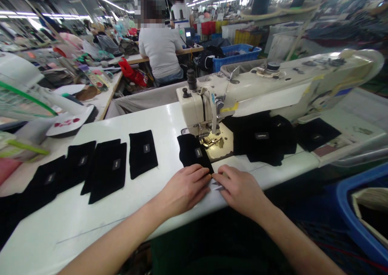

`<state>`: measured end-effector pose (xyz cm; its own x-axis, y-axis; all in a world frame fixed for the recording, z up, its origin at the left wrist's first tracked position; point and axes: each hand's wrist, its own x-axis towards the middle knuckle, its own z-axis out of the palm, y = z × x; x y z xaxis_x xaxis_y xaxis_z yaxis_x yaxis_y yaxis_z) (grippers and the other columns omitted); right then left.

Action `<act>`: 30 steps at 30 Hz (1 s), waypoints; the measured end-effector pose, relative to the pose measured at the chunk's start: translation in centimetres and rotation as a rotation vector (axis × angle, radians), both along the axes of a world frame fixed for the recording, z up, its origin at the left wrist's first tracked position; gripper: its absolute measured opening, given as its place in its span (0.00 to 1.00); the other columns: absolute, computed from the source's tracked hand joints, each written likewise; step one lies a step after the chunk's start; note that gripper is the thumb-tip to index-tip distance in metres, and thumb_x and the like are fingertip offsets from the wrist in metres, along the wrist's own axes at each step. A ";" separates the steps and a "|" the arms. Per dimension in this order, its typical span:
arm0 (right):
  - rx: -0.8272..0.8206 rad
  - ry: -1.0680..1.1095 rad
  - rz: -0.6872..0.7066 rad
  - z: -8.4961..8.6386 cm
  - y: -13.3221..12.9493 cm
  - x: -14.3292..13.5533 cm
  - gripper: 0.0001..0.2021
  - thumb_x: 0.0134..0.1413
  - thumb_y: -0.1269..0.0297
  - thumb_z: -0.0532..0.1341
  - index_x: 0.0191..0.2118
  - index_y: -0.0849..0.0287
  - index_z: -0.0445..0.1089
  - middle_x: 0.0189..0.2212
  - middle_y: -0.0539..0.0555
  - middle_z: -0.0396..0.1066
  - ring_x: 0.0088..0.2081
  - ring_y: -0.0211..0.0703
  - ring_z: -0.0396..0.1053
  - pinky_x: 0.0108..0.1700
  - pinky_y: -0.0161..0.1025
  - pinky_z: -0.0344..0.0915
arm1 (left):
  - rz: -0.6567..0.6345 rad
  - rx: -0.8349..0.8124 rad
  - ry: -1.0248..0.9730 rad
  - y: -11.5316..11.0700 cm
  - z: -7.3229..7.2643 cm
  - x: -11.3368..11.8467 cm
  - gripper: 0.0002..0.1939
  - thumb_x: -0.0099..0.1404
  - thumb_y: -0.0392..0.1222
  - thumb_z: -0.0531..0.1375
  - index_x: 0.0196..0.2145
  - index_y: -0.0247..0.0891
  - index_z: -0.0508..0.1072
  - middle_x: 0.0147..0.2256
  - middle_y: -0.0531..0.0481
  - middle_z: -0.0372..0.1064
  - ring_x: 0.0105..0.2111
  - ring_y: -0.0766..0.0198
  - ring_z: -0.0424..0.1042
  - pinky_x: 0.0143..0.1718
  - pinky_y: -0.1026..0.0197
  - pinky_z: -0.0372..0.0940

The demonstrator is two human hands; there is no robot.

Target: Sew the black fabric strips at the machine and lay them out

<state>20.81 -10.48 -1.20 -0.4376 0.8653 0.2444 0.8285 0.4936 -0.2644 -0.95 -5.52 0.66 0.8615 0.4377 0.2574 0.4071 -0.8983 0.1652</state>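
Observation:
A black fabric piece (191, 150) with a small dark label (198, 152) lies flat at the sewing machine's needle area (209, 139). The curled fingers of my left hand (190, 186) press on its near edge and pinch the corner there. My right hand (241, 188) meets the left at that corner, its fingertips closed at the fabric's edge. A thin, pale, pointed thing (216, 185) shows under the right fingers; its kind I cannot make out. Right of the needle lies a larger black fabric stack (260, 149), also labelled.
More labelled black pieces (142, 153) lie along the left of the white table (163, 121). The sewing machine (242, 91) spans the back right. A blue bin (348, 194) stands at lower right. Ahead, a person (159, 48) sits facing away near a blue crate (238, 54).

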 end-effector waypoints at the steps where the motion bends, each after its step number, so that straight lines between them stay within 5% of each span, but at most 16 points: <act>1: 0.007 0.001 0.000 0.0 0.3 0.0 0.15 0.54 0.75 0.61 0.47 0.59 0.73 0.42 0.56 0.71 0.37 0.44 0.69 0.34 0.39 0.64 | -0.003 0.001 -0.001 0.3 0.0 0.0 0.15 0.73 0.41 0.54 0.51 0.34 0.74 0.48 0.38 0.74 0.49 0.52 0.72 0.48 0.49 0.74; 12: 0.054 -0.048 -0.032 0.5 3.0 -0.5 0.12 0.56 0.72 0.62 0.46 0.58 0.75 0.42 0.55 0.73 0.37 0.44 0.72 0.33 0.37 0.65 | -0.020 0.042 -0.012 3.4 0.0 -0.6 0.15 0.73 0.41 0.54 0.51 0.33 0.75 0.49 0.39 0.74 0.49 0.52 0.72 0.50 0.50 0.73; 22: 0.276 -0.040 -0.587 3.6 5.3 5.1 0.16 0.64 0.68 0.55 0.54 0.60 0.72 0.58 0.57 0.70 0.37 0.46 0.76 0.28 0.39 0.69 | -0.017 0.042 -0.036 6.2 -0.4 -1.3 0.16 0.73 0.42 0.55 0.52 0.33 0.75 0.50 0.39 0.73 0.50 0.52 0.71 0.51 0.50 0.72; 30: 0.236 -0.150 -0.668 4.0 6.3 7.1 0.15 0.61 0.68 0.57 0.51 0.59 0.74 0.46 0.56 0.74 0.31 0.43 0.73 0.23 0.38 0.59 | -0.003 0.039 -0.039 8.1 -0.3 -1.5 0.16 0.73 0.42 0.54 0.50 0.32 0.76 0.49 0.38 0.73 0.49 0.53 0.71 0.51 0.49 0.72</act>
